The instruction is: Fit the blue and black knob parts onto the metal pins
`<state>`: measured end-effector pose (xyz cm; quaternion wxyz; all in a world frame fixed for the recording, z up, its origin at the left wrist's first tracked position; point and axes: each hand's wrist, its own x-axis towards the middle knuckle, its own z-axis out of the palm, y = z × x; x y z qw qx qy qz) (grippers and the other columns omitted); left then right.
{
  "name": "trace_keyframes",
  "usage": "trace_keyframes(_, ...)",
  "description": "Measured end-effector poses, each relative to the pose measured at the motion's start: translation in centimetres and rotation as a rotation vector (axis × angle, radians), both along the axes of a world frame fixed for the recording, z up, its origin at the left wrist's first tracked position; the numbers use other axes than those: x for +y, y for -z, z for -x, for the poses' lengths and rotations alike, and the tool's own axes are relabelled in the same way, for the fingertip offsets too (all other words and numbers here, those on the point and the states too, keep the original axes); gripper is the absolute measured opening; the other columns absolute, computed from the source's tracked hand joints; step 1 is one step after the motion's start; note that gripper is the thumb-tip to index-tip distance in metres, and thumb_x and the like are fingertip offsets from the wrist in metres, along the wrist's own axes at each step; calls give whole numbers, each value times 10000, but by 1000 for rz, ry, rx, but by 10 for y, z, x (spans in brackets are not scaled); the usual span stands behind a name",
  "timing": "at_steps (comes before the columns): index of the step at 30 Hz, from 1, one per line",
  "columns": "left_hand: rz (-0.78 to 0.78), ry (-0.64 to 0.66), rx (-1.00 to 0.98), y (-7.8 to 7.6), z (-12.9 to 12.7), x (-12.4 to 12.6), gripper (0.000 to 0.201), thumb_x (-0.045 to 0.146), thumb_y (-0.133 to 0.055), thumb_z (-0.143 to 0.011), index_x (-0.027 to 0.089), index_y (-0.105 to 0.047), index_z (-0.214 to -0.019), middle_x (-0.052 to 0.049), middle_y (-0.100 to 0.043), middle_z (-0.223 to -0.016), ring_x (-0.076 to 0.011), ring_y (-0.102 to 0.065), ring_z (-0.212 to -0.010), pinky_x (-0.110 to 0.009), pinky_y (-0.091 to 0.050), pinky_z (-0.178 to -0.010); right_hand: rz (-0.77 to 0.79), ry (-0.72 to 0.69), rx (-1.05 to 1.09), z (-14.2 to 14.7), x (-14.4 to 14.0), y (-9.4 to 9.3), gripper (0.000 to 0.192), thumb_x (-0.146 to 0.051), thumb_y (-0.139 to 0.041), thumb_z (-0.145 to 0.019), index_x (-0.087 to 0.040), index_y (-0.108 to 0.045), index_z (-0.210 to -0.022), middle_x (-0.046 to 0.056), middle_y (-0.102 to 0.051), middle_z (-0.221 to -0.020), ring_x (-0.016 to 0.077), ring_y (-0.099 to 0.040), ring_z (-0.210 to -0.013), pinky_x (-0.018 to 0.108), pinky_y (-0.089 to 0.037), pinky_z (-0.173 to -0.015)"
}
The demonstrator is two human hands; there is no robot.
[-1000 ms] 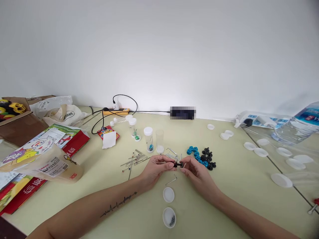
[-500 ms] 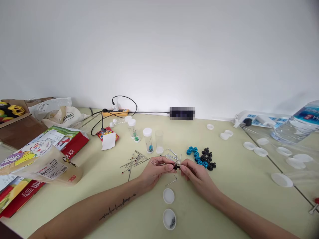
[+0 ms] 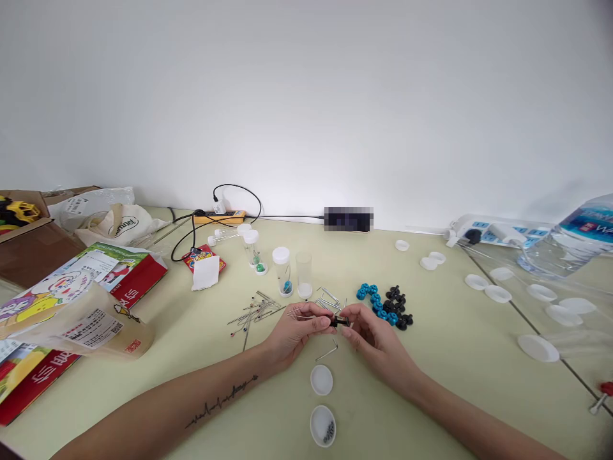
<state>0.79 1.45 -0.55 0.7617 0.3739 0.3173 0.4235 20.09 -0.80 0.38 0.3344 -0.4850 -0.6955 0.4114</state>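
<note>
My left hand point(image 3: 302, 329) pinches a small black spool-shaped part point(image 3: 339, 321) between thumb and fingers. Thin metal wires also stick out from among its fingers. My right hand point(image 3: 371, 332) has its thumb and fingertips around the part's right end. Just beyond the hands lie L-shaped hex keys point(image 3: 327, 295), and a single hex key point(image 3: 328, 350) lies below them. To the right sit several blue metal pieces point(image 3: 376, 301) and several similar black parts point(image 3: 396, 301). Below the hands, one white cap point(image 3: 321, 380) stands above another cap point(image 3: 317, 426) that holds tiny dark pieces.
Thin metal pins point(image 3: 256, 313) lie left of my hands. Behind stand a capped clear tube point(image 3: 281, 275) and an uncapped tube point(image 3: 304, 275). A plastic cup point(image 3: 105, 322) and boxes are at left; loose white lids point(image 3: 539, 348), a power strip point(image 3: 498, 230) and a water bottle point(image 3: 572, 236) at right.
The fingers of my right hand have loosened and shifted slightly at the black part's end, so more of it shows. The whole view has moved a little.
</note>
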Motion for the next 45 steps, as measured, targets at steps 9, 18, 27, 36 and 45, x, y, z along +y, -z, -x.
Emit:
trace_keyframes(9,-7,4,26,-5,-1,-2,187,193,-760,-637,125,-682,-792,-61,-671,-888,-144,-635,-773,-305,-477,-815,-4,-70,-38,-1,1,-1,385,-454,-316,-943,-194,-526,-751,5,-547,-684,133,-466,-609,255,-362,-582)
trace_keyframes(18,-8,0,13,-5,-1,-1,190,195,-758,-643,123,-686,-804,-64,-671,-898,-148,-638,-785,-311,-477,-832,-17,-35,-29,-1,0,-1,333,-453,-344,-936,-203,-516,-798,-10,-524,-674,126,-453,-587,246,-352,-561)
trace_keyframes(27,6,3,18,-4,0,-1,208,210,-759,-643,131,-687,-822,-58,-676,-855,-137,-636,-743,-296,-472,-798,-43,-26,-73,-1,0,0,264,-427,-383,-927,-213,-531,-882,-19,-490,-640,140,-447,-598,250,-342,-559)
trace_keyframes(36,-21,18,19,-7,-1,-1,202,212,-773,-618,123,-684,-777,-72,-671,-895,-158,-634,-776,-326,-477,-817,-31,-52,-90,-2,0,0,367,-427,-326,-945,-200,-521,-734,-6,-524,-636,133,-455,-581,252,-343,-562)
trace_keyframes(45,-30,11,14,-6,0,-1,196,218,-771,-623,133,-691,-781,-64,-669,-892,-136,-623,-754,-328,-466,-835,-28,-24,-97,-1,0,-2,299,-469,-397,-913,-217,-549,-864,-20,-510,-630,136,-448,-568,254,-338,-543)
